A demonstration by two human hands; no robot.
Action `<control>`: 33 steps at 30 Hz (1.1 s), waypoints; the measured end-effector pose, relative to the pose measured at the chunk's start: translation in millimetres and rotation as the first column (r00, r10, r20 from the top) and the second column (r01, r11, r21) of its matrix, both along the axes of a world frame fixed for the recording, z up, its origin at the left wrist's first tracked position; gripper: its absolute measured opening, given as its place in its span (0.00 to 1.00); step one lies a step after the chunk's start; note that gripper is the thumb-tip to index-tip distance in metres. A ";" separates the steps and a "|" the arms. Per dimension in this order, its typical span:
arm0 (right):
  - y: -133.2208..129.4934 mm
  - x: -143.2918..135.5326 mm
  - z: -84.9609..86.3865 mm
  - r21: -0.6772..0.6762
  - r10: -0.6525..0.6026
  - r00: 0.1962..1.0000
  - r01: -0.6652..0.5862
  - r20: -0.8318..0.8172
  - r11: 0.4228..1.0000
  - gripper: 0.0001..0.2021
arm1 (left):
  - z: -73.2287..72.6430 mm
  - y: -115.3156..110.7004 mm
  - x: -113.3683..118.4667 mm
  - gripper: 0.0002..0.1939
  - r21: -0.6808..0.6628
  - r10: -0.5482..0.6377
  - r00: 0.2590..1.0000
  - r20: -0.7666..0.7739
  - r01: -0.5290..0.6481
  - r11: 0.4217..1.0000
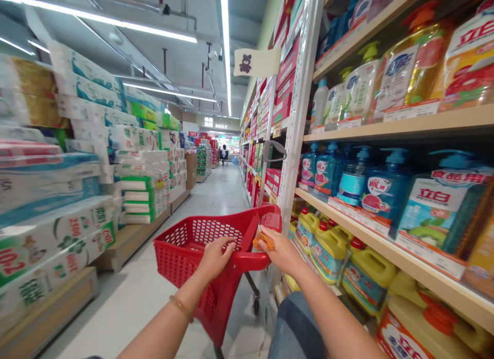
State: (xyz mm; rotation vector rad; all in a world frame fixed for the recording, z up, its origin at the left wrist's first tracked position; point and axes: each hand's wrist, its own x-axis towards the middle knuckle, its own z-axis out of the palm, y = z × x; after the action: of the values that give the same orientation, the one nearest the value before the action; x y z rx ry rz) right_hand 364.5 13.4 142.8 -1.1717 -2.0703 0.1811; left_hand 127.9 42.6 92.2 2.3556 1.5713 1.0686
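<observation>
A red plastic shopping cart [181, 263] with a perforated basket stands in front of me in the aisle. My left hand [216, 257] is on the cart's near rim, its fingers bent over the edge. At the right end, by the handle, my right hand [278, 250] is closed on a crumpled orange cloth [264, 240] and presses it against the red handle part. Just beyond that hand is a translucent reddish panel [271, 221] on the cart. The visible part of the basket holds nothing I can make out.
Close on my right, shelves [386, 124] carry pump bottles [380, 186] and yellow jugs [328, 251]. Stacked paper packs [54, 245] on low wooden platforms line the left side. The tiled aisle [218, 186] runs ahead, with a person [224, 153] far off.
</observation>
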 end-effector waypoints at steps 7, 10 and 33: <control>-0.4 -3.5 3.8 -0.056 0.081 0.994 -0.085 -0.070 0.995 0.24 | 38.4 -11.6 53.3 0.12 0.239 -0.320 0.937 0.141 0.281 0.929; -5.3 -13.0 10.0 -0.049 0.121 0.991 -0.123 -0.048 0.991 0.21 | 40.0 -9.2 52.2 0.04 0.312 -0.272 0.959 0.083 0.234 0.921; -4.8 -64.9 4.7 0.153 -0.267 0.927 0.233 0.262 0.960 0.21 | -26.2 25.7 -65.4 0.29 -0.052 0.108 0.979 -0.173 -0.119 0.992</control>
State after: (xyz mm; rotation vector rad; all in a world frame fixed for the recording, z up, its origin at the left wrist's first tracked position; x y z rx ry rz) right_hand 299.7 8.6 147.5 -1.4401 -2.1097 -0.2428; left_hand 62.5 68.2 66.0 2.3970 1.7888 0.8435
